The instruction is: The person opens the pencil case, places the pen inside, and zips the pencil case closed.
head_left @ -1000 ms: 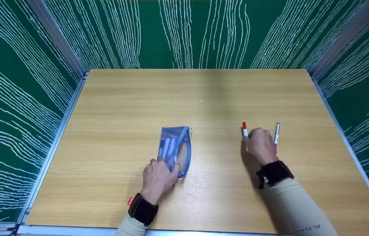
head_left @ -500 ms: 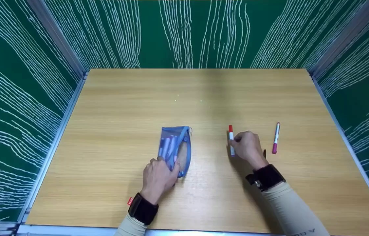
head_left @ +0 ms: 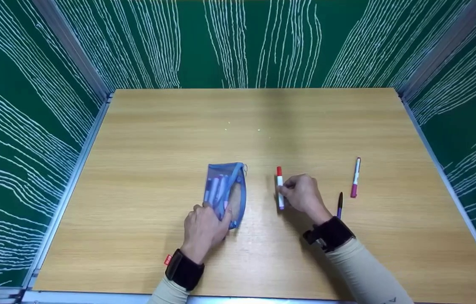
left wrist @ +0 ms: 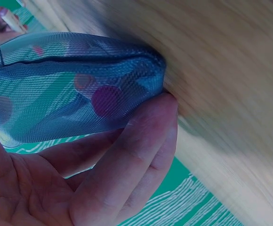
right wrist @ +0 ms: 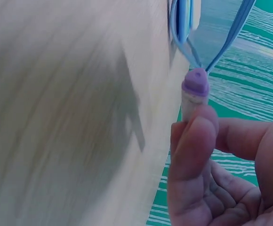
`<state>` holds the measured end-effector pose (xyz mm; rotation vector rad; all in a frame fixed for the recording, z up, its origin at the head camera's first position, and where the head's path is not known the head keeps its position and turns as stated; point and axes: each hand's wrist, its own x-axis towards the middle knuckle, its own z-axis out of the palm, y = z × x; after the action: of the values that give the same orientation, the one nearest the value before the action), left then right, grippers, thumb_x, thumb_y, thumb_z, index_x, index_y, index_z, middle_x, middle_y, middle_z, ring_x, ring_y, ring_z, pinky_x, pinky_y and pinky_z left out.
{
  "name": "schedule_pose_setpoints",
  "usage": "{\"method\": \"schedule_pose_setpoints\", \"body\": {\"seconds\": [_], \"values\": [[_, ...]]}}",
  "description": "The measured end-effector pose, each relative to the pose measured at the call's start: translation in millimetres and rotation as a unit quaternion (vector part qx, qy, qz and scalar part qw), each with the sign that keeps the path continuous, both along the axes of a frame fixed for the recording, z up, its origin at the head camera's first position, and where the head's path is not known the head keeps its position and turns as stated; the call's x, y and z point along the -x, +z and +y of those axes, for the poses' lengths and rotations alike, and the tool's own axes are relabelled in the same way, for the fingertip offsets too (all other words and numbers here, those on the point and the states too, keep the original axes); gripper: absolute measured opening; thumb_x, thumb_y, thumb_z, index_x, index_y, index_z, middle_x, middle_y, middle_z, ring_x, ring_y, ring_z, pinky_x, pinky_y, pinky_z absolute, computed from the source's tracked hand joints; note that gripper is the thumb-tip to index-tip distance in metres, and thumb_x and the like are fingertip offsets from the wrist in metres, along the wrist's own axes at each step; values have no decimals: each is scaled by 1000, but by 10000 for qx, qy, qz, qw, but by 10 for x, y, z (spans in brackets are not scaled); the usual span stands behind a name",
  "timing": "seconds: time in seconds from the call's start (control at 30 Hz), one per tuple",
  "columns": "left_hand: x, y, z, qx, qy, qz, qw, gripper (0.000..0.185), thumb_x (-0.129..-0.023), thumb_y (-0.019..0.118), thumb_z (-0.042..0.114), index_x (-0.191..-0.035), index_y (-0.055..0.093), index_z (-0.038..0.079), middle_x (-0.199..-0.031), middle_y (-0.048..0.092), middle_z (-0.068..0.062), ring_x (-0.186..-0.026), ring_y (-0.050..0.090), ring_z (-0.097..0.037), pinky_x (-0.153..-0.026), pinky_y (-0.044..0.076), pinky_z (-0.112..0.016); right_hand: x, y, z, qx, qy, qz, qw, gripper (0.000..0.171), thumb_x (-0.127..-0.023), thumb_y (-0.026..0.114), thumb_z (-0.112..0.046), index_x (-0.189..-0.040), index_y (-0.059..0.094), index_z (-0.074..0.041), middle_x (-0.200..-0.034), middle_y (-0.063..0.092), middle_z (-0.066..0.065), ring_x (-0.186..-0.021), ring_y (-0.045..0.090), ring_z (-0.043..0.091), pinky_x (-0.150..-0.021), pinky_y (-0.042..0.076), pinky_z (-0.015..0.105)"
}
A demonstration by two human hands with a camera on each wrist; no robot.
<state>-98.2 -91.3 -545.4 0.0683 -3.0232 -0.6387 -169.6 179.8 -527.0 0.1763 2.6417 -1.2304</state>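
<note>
Left hand (head_left: 202, 228) pinches the near end of the pouch (head_left: 225, 192) (pens inside); right hand (head_left: 303, 195) grips a marker (head_left: 280, 187) on the counter (head_left: 157, 139).

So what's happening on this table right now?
A person sits at a wooden table. Their left hand grips the near end of a blue mesh pencil pouch that has markers inside. Their right hand pinches a red-capped marker just to the right of the pouch. Two more pens lie further right: a purple pen and a magenta-capped marker.
</note>
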Motion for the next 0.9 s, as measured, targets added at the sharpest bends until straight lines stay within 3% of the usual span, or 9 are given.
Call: {"method": "schedule_pose_setpoints", "body": {"seconds": [0.17, 0.37, 0.53, 0.9], "values": [[-1, 3, -2, 9, -20, 30, 10000, 63, -97, 51, 58, -89, 62, -3, -74, 55, -13, -62, 57, -27, -57, 50, -42, -42, -16, -155, 169, 32, -236, 9996, 9, -92, 77, -16, -91, 77, -7, -76, 72, 5, -60, 64, 18, -51, 53, 29], [-7, 3, -5, 26, -63, 73, 10000, 61, -97, 51, 58, -87, 61, -1, -72, 53, -12, -60, 54, -25, -55, 49, -41, -89, -33, -336, 211, 213, -83, 9995, 11, -90, 80, -18, -89, 77, -8, -73, 71, 2, -59, 65, 16, -52, 54, 29], [-13, 3, -3, 135, -67, 100, 9998, 63, -96, 51, 59, -87, 63, -2, -75, 57, -15, -65, 60, -30, -58, 51, -44, -117, -38, -492, 386, 352, 9, 9986, 10, -89, 80, -16, -87, 78, -7, -70, 71, 2, -56, 66, 15, -51, 54, 28], [-4, 29, 6, 76, -53, -244, 9997, 61, -97, 53, 60, -90, 61, -1, -78, 55, -13, -66, 56, -27, -62, 49, -43, -113, -19, -779, 546, 530, -17, 9971, 10, -89, 81, -18, -85, 79, -9, -70, 72, 1, -58, 68, 19, -50, 53, 28]]}}
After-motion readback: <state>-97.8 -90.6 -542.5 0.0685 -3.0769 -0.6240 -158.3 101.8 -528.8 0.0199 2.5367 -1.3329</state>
